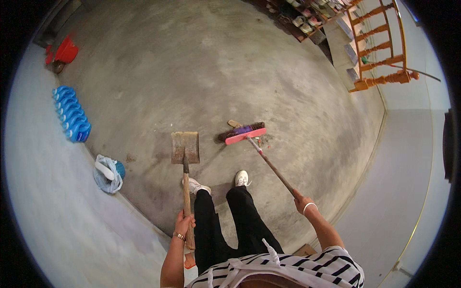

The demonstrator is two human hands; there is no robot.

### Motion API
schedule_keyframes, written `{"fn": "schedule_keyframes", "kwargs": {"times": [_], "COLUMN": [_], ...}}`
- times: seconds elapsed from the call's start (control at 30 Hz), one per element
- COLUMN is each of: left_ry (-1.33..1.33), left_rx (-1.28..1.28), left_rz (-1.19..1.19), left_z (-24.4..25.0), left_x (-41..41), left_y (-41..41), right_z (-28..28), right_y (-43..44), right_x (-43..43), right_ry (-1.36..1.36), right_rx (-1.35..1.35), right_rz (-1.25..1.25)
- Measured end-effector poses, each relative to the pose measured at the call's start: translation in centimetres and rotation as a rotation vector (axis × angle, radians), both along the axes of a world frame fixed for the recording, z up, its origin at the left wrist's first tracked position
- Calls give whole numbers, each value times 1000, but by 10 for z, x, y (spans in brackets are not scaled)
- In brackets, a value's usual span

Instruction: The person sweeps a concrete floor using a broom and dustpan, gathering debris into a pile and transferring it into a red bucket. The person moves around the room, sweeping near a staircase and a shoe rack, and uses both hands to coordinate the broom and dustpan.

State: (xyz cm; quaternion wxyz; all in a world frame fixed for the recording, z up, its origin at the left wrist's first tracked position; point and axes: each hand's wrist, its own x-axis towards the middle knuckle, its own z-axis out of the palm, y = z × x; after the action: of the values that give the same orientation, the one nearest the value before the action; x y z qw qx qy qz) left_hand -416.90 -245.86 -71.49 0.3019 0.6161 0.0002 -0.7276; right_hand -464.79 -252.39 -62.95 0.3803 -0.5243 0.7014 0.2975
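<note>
My left hand (184, 222) is closed around the wooden handle of a short flat shovel (185, 147), whose worn metal blade is over the concrete floor ahead of my left shoe. My right hand (303, 202) grips the long stick of a push broom (246, 135) with a pink head and dark bristles. Just beyond the bristles lies a flat brown piece (235, 124), partly hidden by the broom. Small debris (264, 141), with a few red bits, is scattered on the near right side of the broom head.
Along the left wall stand several blue jugs (74, 113), a bin lined with a plastic bag (109, 174) and a red container (66, 50). A shoe rack (304, 23) and stairs with a wooden banister (381, 46) occupy the far right. An orange object (189, 260) lies by my left leg.
</note>
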Motion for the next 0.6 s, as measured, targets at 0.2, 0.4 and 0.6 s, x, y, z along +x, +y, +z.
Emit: {"fn": "schedule_keyframes", "kwargs": {"times": [0.2, 0.4, 0.6], "left_ry": [9, -49, -100], "left_rx": [34, 80, 129], "left_rz": [-87, -262, -326], "left_z": [-6, -26, -31], "left_x": [-22, -49, -64], "left_y": [0, -13, -46], "right_z": [-11, -104, -108], "right_y": [-1, -93, -35], "right_x": [-37, -56, 7], "right_ry": [-107, 55, 7], "right_rx": [-363, -346, -181], "right_rz": [-279, -349, -432]}}
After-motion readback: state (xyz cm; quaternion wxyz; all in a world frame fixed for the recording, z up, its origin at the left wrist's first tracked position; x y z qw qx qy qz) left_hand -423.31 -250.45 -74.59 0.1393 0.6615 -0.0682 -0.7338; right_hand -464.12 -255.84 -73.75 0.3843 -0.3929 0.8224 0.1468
